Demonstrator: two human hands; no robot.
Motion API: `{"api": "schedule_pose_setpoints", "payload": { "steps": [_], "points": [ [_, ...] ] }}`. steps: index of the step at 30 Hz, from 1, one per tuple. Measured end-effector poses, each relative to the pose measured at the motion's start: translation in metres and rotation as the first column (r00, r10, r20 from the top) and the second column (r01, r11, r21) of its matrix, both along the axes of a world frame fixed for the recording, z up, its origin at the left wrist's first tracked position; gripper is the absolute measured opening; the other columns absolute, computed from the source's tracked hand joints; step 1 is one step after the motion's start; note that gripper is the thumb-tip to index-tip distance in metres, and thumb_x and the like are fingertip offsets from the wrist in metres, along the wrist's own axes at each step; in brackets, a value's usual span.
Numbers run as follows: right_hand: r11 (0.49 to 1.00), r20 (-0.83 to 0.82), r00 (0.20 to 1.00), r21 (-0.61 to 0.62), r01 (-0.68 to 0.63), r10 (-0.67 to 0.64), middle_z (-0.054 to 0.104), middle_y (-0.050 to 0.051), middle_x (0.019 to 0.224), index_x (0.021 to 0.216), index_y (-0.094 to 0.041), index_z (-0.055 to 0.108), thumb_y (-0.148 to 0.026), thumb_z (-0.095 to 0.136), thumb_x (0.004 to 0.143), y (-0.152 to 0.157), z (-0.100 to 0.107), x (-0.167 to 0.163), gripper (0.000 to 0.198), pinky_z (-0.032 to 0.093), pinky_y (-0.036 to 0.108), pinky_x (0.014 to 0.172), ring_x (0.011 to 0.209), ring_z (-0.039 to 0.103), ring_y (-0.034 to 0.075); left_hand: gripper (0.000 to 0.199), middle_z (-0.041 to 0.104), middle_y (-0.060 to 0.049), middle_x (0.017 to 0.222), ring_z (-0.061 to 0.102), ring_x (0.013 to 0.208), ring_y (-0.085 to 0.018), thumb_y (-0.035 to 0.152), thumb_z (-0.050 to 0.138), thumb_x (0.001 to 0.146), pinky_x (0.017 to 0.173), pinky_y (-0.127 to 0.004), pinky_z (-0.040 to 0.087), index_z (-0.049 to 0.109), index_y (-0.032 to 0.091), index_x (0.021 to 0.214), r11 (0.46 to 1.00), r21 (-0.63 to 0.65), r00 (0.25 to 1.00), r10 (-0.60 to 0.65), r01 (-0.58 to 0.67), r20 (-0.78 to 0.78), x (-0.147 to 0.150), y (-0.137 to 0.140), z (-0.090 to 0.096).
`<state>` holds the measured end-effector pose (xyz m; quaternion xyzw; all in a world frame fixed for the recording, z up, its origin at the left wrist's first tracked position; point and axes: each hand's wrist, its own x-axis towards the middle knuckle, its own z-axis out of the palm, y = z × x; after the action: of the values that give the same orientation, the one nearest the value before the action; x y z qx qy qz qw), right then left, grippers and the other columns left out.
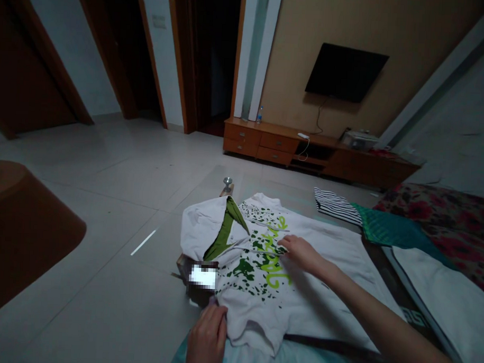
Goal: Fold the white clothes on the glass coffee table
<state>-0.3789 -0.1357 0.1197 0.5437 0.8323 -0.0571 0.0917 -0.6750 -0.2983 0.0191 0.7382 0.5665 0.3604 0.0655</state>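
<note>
A white short-sleeved hoodie [325,290] with green splatter print and lime lettering lies spread out in front of me. Its green-lined hood [201,222] points left. My left hand [208,333] is at the near sleeve, fingers bent together against the cloth edge; the fingertips are partly hidden. Over the chest lettering, my right hand [303,253] reaches in with fingers stretched out, low on the fabric near the drawstring [263,252] ends. Whether it touches a drawstring is hard to make out.
Striped cloth [336,206], a green cloth [395,229] and a folded white garment [445,284] lie to the right, beside a floral-covered seat [442,225]. A blurred bright object [202,276] sits below the hood. An orange-brown rounded object [26,232] stands left. A TV cabinet [277,143] is at the back.
</note>
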Motion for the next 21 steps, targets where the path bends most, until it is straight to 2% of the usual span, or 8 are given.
{"api": "schedule_pose_setpoints", "payload": {
  "steps": [3,6,9,11,14,16,19,21],
  "points": [
    [0.991,-0.192,0.978,-0.098,-0.095,0.075,0.063,0.006,0.105,0.104,-0.022,0.064,-0.008,0.050,0.075,-0.060,0.000,0.008,0.036,0.042,0.028,0.084,0.097,0.057,0.019,0.023,0.068,-0.008,0.091,0.064,0.088,-0.020,0.020,0.044,0.089,0.074,-0.029,0.053,0.066,0.019,0.094,0.999,-0.040,0.997,-0.014,0.017,0.072,0.001,-0.005,0.003],
    [0.994,-0.312,0.950,-0.094,-0.051,0.019,0.062,0.006,0.112,0.111,-0.025,0.062,-0.008,0.052,0.071,-0.123,-0.013,0.017,0.044,0.044,0.031,0.088,0.102,0.056,0.020,0.023,0.066,-0.008,0.094,0.063,0.089,-0.019,0.019,0.043,0.089,0.076,-0.028,0.052,0.066,0.019,0.095,0.995,-0.099,0.985,-0.014,0.031,0.172,0.001,-0.008,0.007],
    [0.999,-0.392,0.919,0.038,-0.023,0.036,0.051,0.008,0.133,0.130,-0.027,0.050,-0.006,0.053,0.067,-0.175,-0.044,0.018,0.067,0.042,0.037,0.099,0.121,0.048,0.024,0.024,0.063,-0.008,0.100,0.061,0.095,-0.019,0.019,0.042,0.088,0.081,-0.029,0.052,0.065,0.019,0.094,0.994,-0.111,0.972,0.016,0.010,0.233,-0.004,-0.001,0.015],
    [0.981,-0.401,0.911,0.195,-0.018,0.097,0.046,0.008,0.140,0.136,-0.028,0.045,-0.002,0.050,0.066,-0.196,-0.070,0.011,0.074,0.040,0.042,0.103,0.130,0.041,0.025,0.026,0.061,-0.009,0.104,0.058,0.100,-0.020,0.016,0.041,0.086,0.086,-0.032,0.050,0.065,0.019,0.096,0.997,-0.071,0.973,0.045,-0.030,0.225,-0.014,0.015,0.020],
    [0.904,-0.398,0.904,0.426,0.034,0.154,0.048,0.008,0.138,0.136,-0.029,0.044,0.001,0.043,0.074,-0.203,-0.103,-0.005,0.069,0.042,0.043,0.102,0.131,0.040,0.023,0.038,0.057,-0.010,0.111,0.054,0.108,-0.022,0.007,0.038,0.078,0.097,-0.038,0.045,0.063,0.018,0.104,0.994,0.022,0.985,0.106,-0.110,0.136,-0.043,0.056,0.026],
    [0.848,-0.422,0.891,0.522,0.090,0.165,0.052,0.008,0.134,0.135,-0.028,0.046,-0.001,0.041,0.081,-0.197,-0.114,-0.016,0.060,0.045,0.041,0.098,0.127,0.044,0.021,0.049,0.055,-0.011,0.116,0.052,0.114,-0.024,0.002,0.035,0.072,0.101,-0.041,0.042,0.062,0.017,0.110,0.986,0.060,0.988,0.153,-0.154,0.011,-0.068,0.090,0.029],
    [0.801,-0.498,0.844,0.578,0.155,0.196,0.058,0.009,0.123,0.125,-0.024,0.054,-0.002,0.043,0.081,-0.184,-0.113,-0.029,0.050,0.048,0.040,0.093,0.117,0.051,0.022,0.064,0.052,-0.014,0.129,0.047,0.121,-0.027,-0.005,0.034,0.068,0.100,-0.043,0.041,0.058,0.016,0.123,0.986,0.043,0.947,0.168,-0.162,-0.273,-0.107,0.138,0.033],
    [0.809,-0.562,0.800,0.559,0.180,0.211,0.061,0.010,0.115,0.117,-0.021,0.060,0.000,0.045,0.078,-0.178,-0.107,-0.033,0.046,0.048,0.041,0.091,0.110,0.054,0.023,0.076,0.048,-0.013,0.138,0.044,0.126,-0.027,-0.010,0.032,0.064,0.099,-0.043,0.040,0.054,0.018,0.130,0.997,-0.023,0.885,0.058,-0.077,-0.462,-0.129,0.164,0.036]
  ]
}}
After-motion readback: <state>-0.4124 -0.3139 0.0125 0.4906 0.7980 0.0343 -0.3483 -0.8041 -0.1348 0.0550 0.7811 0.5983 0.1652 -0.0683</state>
